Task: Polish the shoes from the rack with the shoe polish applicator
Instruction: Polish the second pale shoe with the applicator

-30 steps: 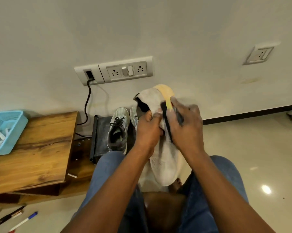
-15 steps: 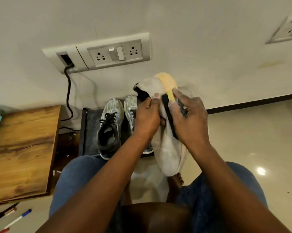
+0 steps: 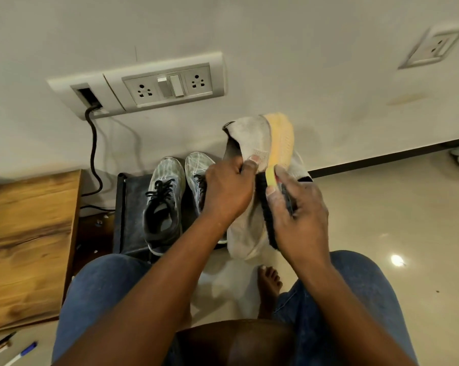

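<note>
From the head view, right of centre, the left hand (image 3: 229,192) grips the collar of a pale grey knit shoe with a yellow sole (image 3: 252,143), holding it upright between both hands, heel toward the top of the frame. The right hand (image 3: 298,212) curls round a black-bristled shoe polish brush (image 3: 266,207), its bristles pressed against the shoe's side just beside the left thumb. Left of them, a pair of grey laced sneakers (image 3: 163,204) sits on a dark low rack (image 3: 129,215), beside a wooden table (image 3: 27,247) at the left edge.

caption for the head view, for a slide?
Left hand grips white knit shoe; right hand holds black-bristled brush against it.
</note>
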